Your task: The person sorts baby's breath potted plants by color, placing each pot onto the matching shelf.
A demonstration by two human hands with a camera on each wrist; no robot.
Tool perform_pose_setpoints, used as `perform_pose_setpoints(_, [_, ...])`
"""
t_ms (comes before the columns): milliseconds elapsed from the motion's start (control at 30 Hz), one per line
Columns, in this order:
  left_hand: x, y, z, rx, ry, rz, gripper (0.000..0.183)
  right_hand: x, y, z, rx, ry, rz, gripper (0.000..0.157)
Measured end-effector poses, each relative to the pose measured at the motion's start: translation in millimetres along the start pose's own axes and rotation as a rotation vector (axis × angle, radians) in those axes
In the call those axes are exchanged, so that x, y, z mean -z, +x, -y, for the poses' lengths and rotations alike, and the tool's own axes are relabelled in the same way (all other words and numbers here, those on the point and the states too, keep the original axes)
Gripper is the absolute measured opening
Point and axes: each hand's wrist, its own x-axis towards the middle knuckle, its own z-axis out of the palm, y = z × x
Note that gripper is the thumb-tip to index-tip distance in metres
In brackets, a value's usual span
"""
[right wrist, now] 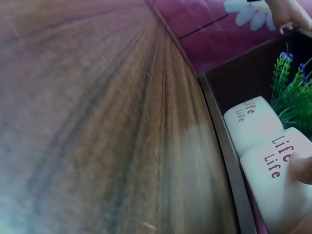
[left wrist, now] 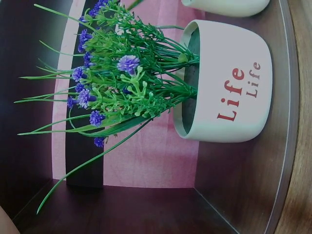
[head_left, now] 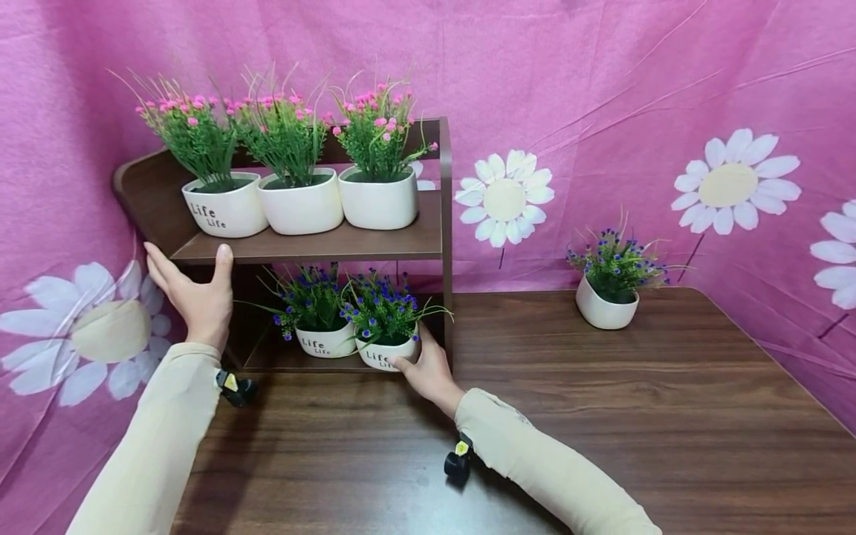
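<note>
A dark brown two-tier shelf stands on the table. At its left side my left hand rests with thumb and fingers spread apart, the thumb upright at the upper board's front edge. My right hand grips the right-hand white flowerpot on the lower tier, the thumb on its front by the "Life" lettering. Green stems with blue-purple flowers rise from this pot. A matching flowerpot sits just left of it, lettering forward. The right hand's other fingers are mostly hidden behind the pot.
Three white pots with pink flowers line the upper tier. Another blue-flowered pot stands at the back right of the wooden table. A pink cloth with printed daisies hangs behind and at the sides.
</note>
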Motion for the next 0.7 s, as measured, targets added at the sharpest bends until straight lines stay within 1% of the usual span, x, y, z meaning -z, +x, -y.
perform_pose_setpoints(267, [-0.9, -0.8, -2.1, -0.005, 0.006, -0.003, 0.100, -4.1, 11, -6, -0.004, 0.024, 0.083, 0.082])
perform_pose_setpoints(400, [-1.2, -0.9, -2.9, -0.011, 0.006, -0.003, 0.100, -5.5, 16, -7, -0.029, 0.022, 0.110, 0.082])
perform_pose_setpoints(567, [-0.3, -1.5, -2.9, -0.006, 0.000, -0.003, 0.100, -7.6, 18, -7, -0.048, 0.014, 0.120, 0.084])
perform_pose_setpoints(700, [-0.1, -1.5, -2.9, -0.002, -0.002, -0.002, 0.100, -9.8, 20, -7, -0.056, -0.008, 0.101, 0.083])
